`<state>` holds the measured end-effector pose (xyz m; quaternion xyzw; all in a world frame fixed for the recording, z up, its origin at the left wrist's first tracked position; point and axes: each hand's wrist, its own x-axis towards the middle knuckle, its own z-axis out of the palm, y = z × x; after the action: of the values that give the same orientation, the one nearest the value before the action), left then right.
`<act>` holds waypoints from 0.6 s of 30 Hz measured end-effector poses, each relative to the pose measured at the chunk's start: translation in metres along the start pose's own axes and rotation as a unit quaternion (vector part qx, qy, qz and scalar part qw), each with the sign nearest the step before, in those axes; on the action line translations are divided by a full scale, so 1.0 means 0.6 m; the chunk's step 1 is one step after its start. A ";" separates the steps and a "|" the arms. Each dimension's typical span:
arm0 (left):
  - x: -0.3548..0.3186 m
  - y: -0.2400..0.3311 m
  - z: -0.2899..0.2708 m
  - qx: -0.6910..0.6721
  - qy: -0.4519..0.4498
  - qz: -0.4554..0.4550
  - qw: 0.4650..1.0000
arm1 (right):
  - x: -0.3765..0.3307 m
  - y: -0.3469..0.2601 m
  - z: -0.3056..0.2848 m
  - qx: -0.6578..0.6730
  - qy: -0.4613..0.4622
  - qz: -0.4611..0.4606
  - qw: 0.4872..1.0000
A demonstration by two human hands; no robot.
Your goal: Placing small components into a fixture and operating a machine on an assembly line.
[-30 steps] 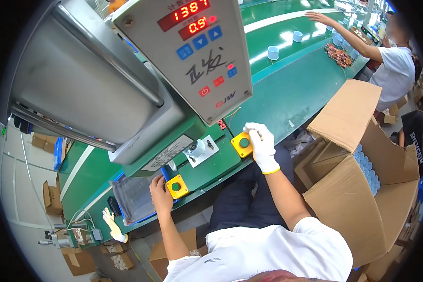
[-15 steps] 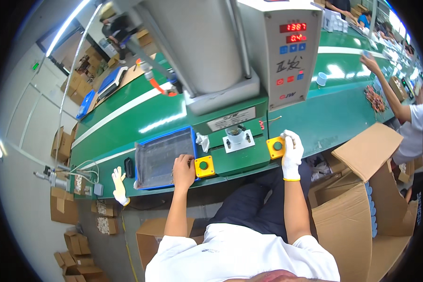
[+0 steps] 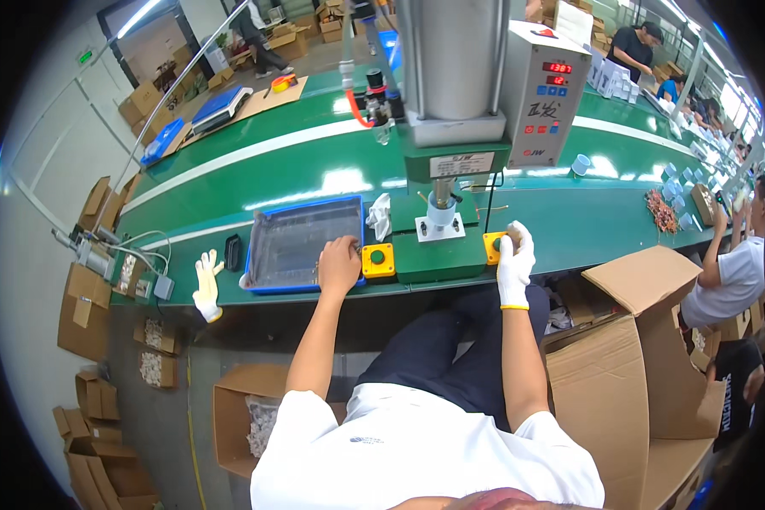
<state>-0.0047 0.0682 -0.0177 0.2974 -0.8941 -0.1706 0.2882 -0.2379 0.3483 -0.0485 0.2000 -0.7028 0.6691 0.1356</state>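
My bare left hand [image 3: 340, 265] rests at the right side of a blue-rimmed tray [image 3: 262, 287], fingers curled down into it; what they hold, if anything, is hidden. Beside it is a yellow box with a green push button [image 3: 377, 257]. My right hand [image 3: 515, 265], in a white glove, is closed around the edge of a second yellow push-button box [image 3: 490, 248], its thumb over the button. Between the boxes stands a green bench press [image 3: 442, 262]. A pale blue cup-shaped part [image 3: 439, 212] sits upright in its fixture, directly under the metal ram [image 3: 443, 189].
A loose glove [image 3: 206, 286] and a black case [image 3: 233, 252] lie left of the tray. Crumpled white cloth [image 3: 379, 217] is beside the press. Copper-coloured parts [image 3: 661, 212] lie at right. An open carton [image 3: 603, 374] stands by my right arm. Co-workers sit farther along.
The view has shifted, showing more of the ram and far table. My right thumb has moved onto the button. My left hand stays at the tray's right side.
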 end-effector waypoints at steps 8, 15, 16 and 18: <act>0.018 0.005 0.008 0.013 -0.020 -0.031 0.999 | 0.059 -0.183 0.094 -0.156 -0.163 -0.119 0.967; 0.030 -0.006 0.023 0.001 -0.003 -0.007 1.000 | 0.058 -0.183 0.162 0.054 -0.133 -0.010 0.990; 0.032 -0.007 0.021 -0.002 0.007 -0.006 1.000 | 0.060 -0.162 0.156 0.068 -0.044 -0.027 0.996; 0.023 -0.006 0.014 0.019 0.019 0.001 1.000 | 0.091 -0.149 0.130 -0.017 0.090 -0.175 0.980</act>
<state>-0.0171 0.0580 -0.0201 0.3054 -0.8916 -0.1474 0.2999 -0.2387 0.2628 0.0503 0.2568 -0.6533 0.6381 0.3164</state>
